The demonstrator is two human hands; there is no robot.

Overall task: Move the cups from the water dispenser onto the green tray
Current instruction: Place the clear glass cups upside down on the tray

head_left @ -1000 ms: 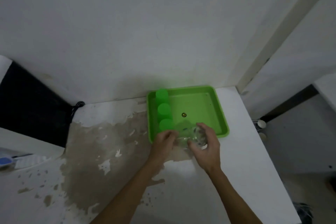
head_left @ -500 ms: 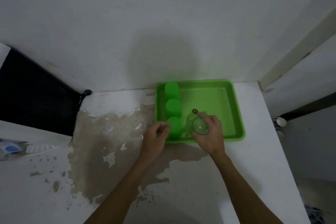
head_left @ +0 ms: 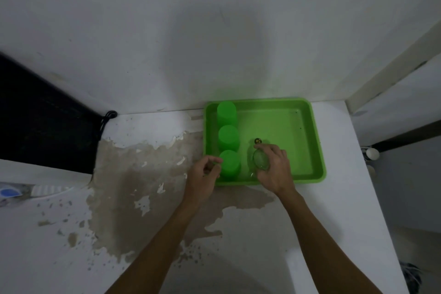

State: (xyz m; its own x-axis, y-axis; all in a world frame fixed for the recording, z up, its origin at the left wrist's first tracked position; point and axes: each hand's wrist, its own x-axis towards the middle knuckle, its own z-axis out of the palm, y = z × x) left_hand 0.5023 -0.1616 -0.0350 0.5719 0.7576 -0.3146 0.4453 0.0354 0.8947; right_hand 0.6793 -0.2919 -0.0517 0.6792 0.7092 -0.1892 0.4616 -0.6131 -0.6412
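Note:
A green tray (head_left: 307, 141) lies on the white counter against the wall. Three green cups stand upside down in a row along its left side: far (head_left: 226, 112), middle (head_left: 228, 137), near (head_left: 229, 164). My right hand (head_left: 274, 169) grips a clear glass cup (head_left: 260, 161), bottom up, inside the tray's near part, to the right of the nearest green cup. My left hand (head_left: 205, 174) hovers at the tray's near left corner, fingers loosely curled and holding nothing, close beside the nearest green cup.
The counter (head_left: 143, 210) has a large patch of peeled, brownish surface left of the tray. A dark opening (head_left: 43, 122) with a black cord sits at the left. A small dark round mark (head_left: 257, 141) lies on the tray floor. The counter's right edge drops off past the tray.
My right hand carried the clear glass cup from the tray's near edge into the tray, beside the nearest green cup. My left hand let go of the glass and drew back left.

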